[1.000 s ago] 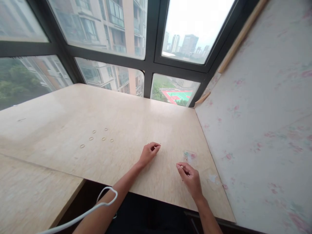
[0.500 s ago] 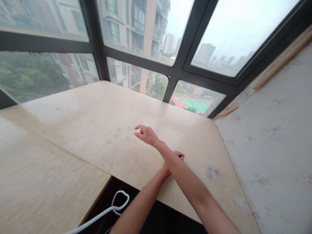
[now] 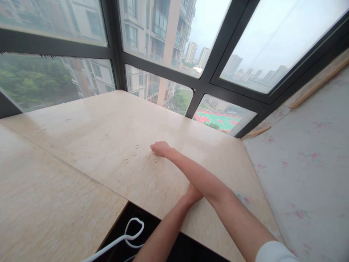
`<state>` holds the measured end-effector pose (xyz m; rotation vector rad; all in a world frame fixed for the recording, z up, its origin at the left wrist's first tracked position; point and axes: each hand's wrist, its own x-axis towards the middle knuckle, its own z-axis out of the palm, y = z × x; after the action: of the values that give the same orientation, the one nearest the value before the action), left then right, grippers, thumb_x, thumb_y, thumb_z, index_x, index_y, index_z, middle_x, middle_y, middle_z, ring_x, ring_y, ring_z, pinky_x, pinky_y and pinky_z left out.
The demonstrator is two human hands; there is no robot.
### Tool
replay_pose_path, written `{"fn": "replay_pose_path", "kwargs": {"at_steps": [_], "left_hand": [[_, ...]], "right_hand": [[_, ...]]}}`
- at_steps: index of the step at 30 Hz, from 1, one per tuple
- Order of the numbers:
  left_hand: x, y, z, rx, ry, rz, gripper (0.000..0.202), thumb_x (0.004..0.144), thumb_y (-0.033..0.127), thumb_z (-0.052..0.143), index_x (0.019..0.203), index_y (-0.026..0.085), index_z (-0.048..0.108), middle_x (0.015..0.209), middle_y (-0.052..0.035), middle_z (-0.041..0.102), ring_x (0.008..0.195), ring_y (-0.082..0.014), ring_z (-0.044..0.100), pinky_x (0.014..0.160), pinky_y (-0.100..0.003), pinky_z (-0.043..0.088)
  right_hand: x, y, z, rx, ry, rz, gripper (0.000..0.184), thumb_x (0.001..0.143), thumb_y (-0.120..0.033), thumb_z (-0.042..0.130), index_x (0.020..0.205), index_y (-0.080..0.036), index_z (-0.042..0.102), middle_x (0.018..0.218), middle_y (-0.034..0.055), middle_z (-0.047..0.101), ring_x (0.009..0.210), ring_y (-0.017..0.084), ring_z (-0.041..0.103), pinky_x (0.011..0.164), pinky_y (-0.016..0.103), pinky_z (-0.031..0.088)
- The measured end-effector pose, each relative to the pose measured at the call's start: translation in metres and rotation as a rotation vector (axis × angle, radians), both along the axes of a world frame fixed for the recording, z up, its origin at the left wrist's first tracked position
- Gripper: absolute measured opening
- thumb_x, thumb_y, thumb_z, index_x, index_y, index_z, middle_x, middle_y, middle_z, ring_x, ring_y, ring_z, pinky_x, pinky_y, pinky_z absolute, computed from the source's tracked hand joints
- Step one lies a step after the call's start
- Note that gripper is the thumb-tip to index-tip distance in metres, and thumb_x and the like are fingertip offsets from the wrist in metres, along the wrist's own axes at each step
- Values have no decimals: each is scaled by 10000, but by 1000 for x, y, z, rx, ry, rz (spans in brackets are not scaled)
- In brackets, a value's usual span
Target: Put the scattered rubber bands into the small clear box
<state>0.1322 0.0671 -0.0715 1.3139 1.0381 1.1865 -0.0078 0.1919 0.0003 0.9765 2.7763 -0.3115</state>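
From my end, five thin rings (image 3: pixel 125 162) lie flat on the surface (image 3: pixel 95 120) left of the frame's middle, openings facing up, round and so without a long axis. My right hand (image 3: pixel 160 148) is just beside them, its back toward me, and I cannot tell how far its fingers are open or what they hold; my right forearm (image 3: pixel 201 174) crosses over, hiding my left hand's (image 3: pixel 194 193) fingers and partly covering a packet (image 3: pixel 247 199) at lower right.
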Motion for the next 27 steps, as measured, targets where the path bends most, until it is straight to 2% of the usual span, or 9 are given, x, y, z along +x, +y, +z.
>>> {"fn": "replay_pose_path", "kwargs": {"at_steps": [3, 5, 8, 10, 13, 17, 21, 24, 27], "left_hand": [[-1, 0, 11, 68, 37, 98, 236, 846, 332, 555, 1040, 197, 565, 1178, -138, 604, 1099, -291, 516, 932, -462, 443], [-1, 2, 15, 134, 60, 90, 217, 854, 294, 526, 1044, 197, 566, 1169, -127, 614, 1075, -275, 531, 904, -427, 452], [0, 8, 13, 151, 141, 63, 79, 807, 212, 526, 833, 170, 588, 903, -93, 665, 891, -252, 572, 748, -365, 471], [2, 12, 9, 130, 204, 39, 110, 758, 166, 526, 648, 161, 531, 667, -41, 599, 705, -204, 550, 603, -308, 425], [5, 16, 3, 117, 289, 50, 203, 728, 139, 507, 538, 163, 439, 519, 10, 465, 528, -122, 435, 493, -258, 299], [6, 19, 3, 165, 325, 42, 176, 729, 129, 511, 558, 156, 486, 521, 17, 480, 497, -100, 404, 483, -242, 274], [5, 19, 6, 231, 284, 59, 148, 794, 183, 511, 733, 152, 642, 671, -20, 624, 611, -128, 522, 584, -244, 392], [4, 19, 6, 224, 285, 73, 180, 824, 245, 524, 836, 163, 684, 782, -45, 681, 666, -139, 569, 639, -258, 444], [4, 19, 4, 202, 279, 73, 192, 830, 261, 527, 836, 164, 692, 810, -55, 695, 665, -143, 594, 621, -254, 466]], "right_hand": [[17, 5, 5, -68, -28, -10, 59, 695, -85, 649, 719, -137, 665, 910, 137, 712, 920, 256, 646, 748, 328, 474], [36, 8, 7, -127, -13, -38, 67, 640, -75, 663, 637, -140, 648, 722, 97, 704, 797, 238, 661, 690, 303, 473], [73, 5, 7, -203, 114, -114, 34, 654, -121, 634, 661, -154, 634, 528, 16, 622, 638, 184, 636, 598, 249, 453], [101, -4, 6, -236, 252, -188, 50, 704, -166, 585, 744, -161, 615, 505, -21, 583, 572, 138, 602, 548, 209, 431], [143, -26, 8, -263, 454, -312, 89, 767, -208, 496, 828, -175, 552, 503, -65, 516, 473, 82, 515, 464, 163, 374], [198, -68, 14, -292, 739, -499, 150, 849, -330, 384, 892, -204, 452, 462, -118, 371, 361, 62, 345, 367, 153, 272], [256, -116, 11, -424, 1245, -772, 245, 808, -444, 514, 881, -228, 426, 435, -139, 342, 335, 47, 237, 328, 144, 192], [302, -149, 0, -395, 1210, -905, 271, 787, -458, 569, 841, -215, 465, 417, -128, 357, 335, 44, 238, 328, 147, 170], [346, -174, -8, -237, 1066, -987, 250, 795, -442, 567, 802, -202, 497, 430, -115, 341, 358, 53, 254, 350, 164, 177]]}}
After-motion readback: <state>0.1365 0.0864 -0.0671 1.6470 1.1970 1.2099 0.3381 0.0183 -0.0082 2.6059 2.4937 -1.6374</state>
